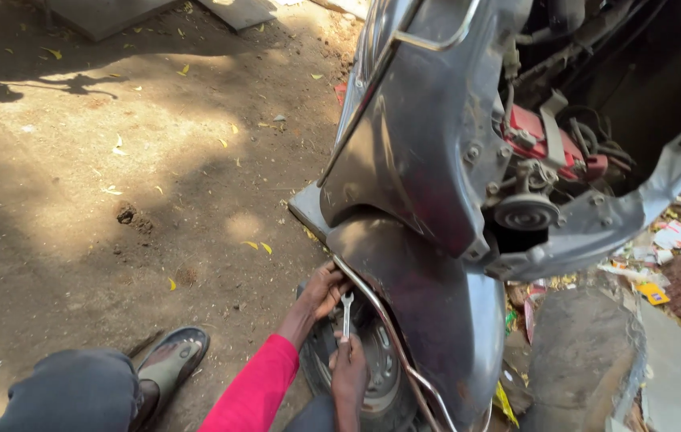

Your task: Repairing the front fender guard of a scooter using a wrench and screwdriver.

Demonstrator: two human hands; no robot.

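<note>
Beside the scooter's front wheel [376,372], the right hand [348,376] gripped a small open-ended spanner [346,314] upright; the left hand [323,290] curled around the chrome guard bar [372,300].

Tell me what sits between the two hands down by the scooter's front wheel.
In the head view, a small open-ended spanner stands upright between the left hand and the right hand, which grips its lower end.

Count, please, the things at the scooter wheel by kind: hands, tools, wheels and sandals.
Bare hands: 2, left hand and right hand
Small silver metal open-end spanner: 1
Grey metal scooter front wheel: 1
Dark rubber sandal: 1
Total: 5
</note>
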